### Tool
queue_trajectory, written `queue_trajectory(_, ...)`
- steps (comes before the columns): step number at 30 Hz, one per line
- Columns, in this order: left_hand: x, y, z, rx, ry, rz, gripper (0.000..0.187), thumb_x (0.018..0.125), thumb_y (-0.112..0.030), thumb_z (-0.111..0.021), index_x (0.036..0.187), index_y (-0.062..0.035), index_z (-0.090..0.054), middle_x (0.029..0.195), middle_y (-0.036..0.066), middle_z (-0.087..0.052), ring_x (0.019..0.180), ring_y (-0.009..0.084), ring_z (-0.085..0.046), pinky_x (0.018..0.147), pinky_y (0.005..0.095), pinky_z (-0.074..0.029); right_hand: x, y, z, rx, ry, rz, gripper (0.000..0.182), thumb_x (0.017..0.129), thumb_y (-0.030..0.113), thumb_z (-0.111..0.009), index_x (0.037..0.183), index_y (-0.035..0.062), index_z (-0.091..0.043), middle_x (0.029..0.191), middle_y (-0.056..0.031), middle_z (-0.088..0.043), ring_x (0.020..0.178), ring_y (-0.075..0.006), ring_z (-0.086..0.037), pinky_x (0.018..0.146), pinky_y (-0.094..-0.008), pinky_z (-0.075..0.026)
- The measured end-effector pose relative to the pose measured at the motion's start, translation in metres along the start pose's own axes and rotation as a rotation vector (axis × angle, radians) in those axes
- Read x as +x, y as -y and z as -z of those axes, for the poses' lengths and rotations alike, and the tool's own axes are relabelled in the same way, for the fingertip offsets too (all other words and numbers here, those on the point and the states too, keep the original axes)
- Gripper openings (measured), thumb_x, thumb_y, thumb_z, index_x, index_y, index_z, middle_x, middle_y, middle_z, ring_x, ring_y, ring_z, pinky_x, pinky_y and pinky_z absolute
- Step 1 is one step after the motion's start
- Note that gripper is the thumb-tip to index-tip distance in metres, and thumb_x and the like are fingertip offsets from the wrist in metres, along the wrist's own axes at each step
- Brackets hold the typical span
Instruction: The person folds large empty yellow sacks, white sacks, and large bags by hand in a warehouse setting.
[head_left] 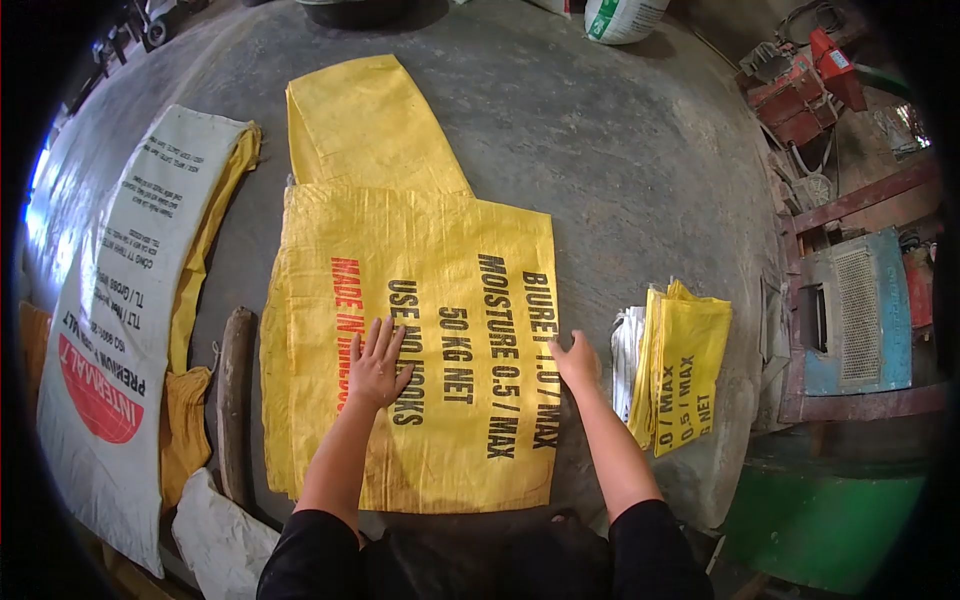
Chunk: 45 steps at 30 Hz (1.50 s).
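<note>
The dark grey concrete floor (620, 180), scuffed and worn, carries the work. On it, midway between its left and right edges and close to the person, lies the yellow sack (440, 350), flat, its woven surface creased and slightly rippled. Black capitals run lengthwise down it, sideways to the person: "MOISTURE 0.5 / MAX", "50 KG NET", "USE NO HOOKS", with a line beginning "BIURET" along the right border. A red line beginning "MADE IN" is partly covered. Several layers show along the left border, and the near part carries darker patches. Beyond its far border extends a plain yellow length (370, 120), slanting toward the floor's far edge.

Toward the floor's left edge lies a pale sack (120, 320) with black print and a red emblem, yellow material showing along its right side. A blue metal machine (860, 310) stands past the floor's right edge. Near that edge lies a folded stack (685, 370) of yellow and white sacks. A wooden stick (236, 400) lies between the pale sack and the yellow one.

The left hand (377, 368) is palm down on the yellow sack, fingers spread, clamped on nothing. The right hand (578, 362) is at its right border, thumb apart; whether the hidden fingers grip the border cannot be told.
</note>
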<state>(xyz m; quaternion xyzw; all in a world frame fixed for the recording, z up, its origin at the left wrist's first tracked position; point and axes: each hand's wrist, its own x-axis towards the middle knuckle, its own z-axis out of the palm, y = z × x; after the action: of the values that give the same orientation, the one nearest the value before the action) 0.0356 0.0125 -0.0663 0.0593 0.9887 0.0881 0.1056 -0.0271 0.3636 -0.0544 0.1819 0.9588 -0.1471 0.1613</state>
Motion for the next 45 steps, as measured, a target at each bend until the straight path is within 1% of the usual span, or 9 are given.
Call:
queue_trajectory(9,-0.005,0.011,0.012,0.101,0.070,0.134,0.069,0.088,-0.058,-0.037,0.146,-0.0268,-0.014,0.153,0.009,-0.002,0.141,0.0273,-0.001,0.109,0.0564,-0.007,0.008,0.019,0.026,-0.064,-0.046,0.246,0.062,0.080,0.029,-0.063,0.132,0.0061,-0.037,0.124,-0.0173,-0.049,0.118,-0.0323,-0.045,0.096,-0.0431,-0.040)
queue_trajectory(11,-0.004,0.008,0.016,0.008,0.293,0.279,0.073,0.087,-0.061,-0.036,0.146,-0.0268,-0.009,0.152,0.012,0.005,0.140,0.0330,0.006,0.105,0.0626,-0.003,0.011,0.033,0.037,-0.093,0.004,0.194,0.059,0.081,0.028,-0.063,0.130,0.0068,-0.039,0.124,-0.0169,-0.050,0.117,-0.0324,-0.046,0.096,-0.0425,-0.040)
queue_trajectory(17,0.008,0.016,0.022,-0.049,0.447,0.291,0.081,0.085,-0.065,-0.036,0.146,-0.0267,0.001,0.150,0.012,0.016,0.137,0.0348,0.016,0.103,0.0661,0.000,-0.025,-0.018,0.001,-0.026,0.122,0.087,0.058,0.077,0.045,-0.065,0.110,-0.0008,-0.050,0.106,-0.0241,-0.059,0.099,-0.0382,-0.057,0.084,-0.0418,-0.045)
queue_trajectory(23,0.002,0.013,0.030,-0.067,0.428,0.291,0.079,0.085,-0.063,-0.038,0.146,-0.0286,-0.001,0.151,0.010,0.015,0.138,0.0345,0.016,0.102,0.0672,0.000,-0.116,-0.088,-0.028,0.156,0.226,-0.027,0.061,0.072,0.051,-0.070,0.091,-0.0050,-0.057,0.086,-0.0194,-0.064,0.081,-0.0281,-0.062,0.070,-0.0365,-0.048)
queue_trajectory(26,-0.011,0.018,0.039,-0.088,0.332,0.243,0.078,0.085,-0.053,-0.050,0.146,-0.0220,-0.012,0.152,0.013,0.002,0.139,0.0347,-0.001,0.105,0.0632,-0.007,-0.138,-0.110,-0.040,0.342,0.422,-0.024,0.052,0.074,0.043,-0.072,0.091,-0.0039,-0.058,0.087,-0.0151,-0.065,0.080,-0.0207,-0.061,0.069,-0.0330,-0.049)
queue_trajectory(30,-0.074,0.060,0.036,-0.410,-0.189,0.245,0.066,0.082,-0.031,-0.060,0.136,-0.0052,-0.033,0.139,0.022,-0.033,0.121,0.0359,-0.043,0.099,0.0417,-0.036,-0.156,-0.148,-0.068,0.608,0.610,-0.024,0.047,0.073,0.036,-0.076,0.097,-0.0024,-0.061,0.090,-0.0104,-0.066,0.081,-0.0154,-0.061,0.070,-0.0295,-0.049)
queue_trajectory(34,-0.175,0.088,0.038,-0.259,-0.174,0.661,0.059,0.079,-0.024,-0.061,0.130,-0.0035,-0.039,0.127,0.020,-0.044,0.112,0.0375,-0.048,0.091,0.0423,-0.042,-0.166,-0.133,-0.041,0.488,0.950,-0.051,0.036,0.080,0.019,-0.070,0.108,-0.0020,-0.060,0.098,-0.0057,-0.065,0.086,-0.0131,-0.060,0.078,-0.0266,-0.047)
queue_trajectory(40,-0.281,0.107,0.014,-0.262,-0.097,0.824,0.068,0.075,-0.034,-0.066,0.126,0.0012,-0.039,0.116,0.023,-0.049,0.104,0.0381,-0.052,0.085,0.0431,-0.045,-0.176,-0.116,-0.010,0.843,0.873,0.018,0.033,0.084,0.014,-0.064,0.112,-0.0022,-0.058,0.103,-0.0061,-0.063,0.092,-0.0135,-0.059,0.081,-0.0273,-0.047)
queue_trajectory(45,-0.280,0.095,-0.013,-0.844,-0.196,0.957,0.073,0.073,-0.033,-0.072,0.124,0.0069,-0.038,0.114,0.027,-0.054,0.105,0.0345,-0.055,0.089,0.0397,-0.044,-0.191,-0.059,0.054,1.339,0.941,-0.070,0.034,0.090,0.013,-0.054,0.119,-0.0040,-0.049,0.112,-0.0105,-0.060,0.102,-0.0199,-0.059,0.088,-0.0331,-0.047)
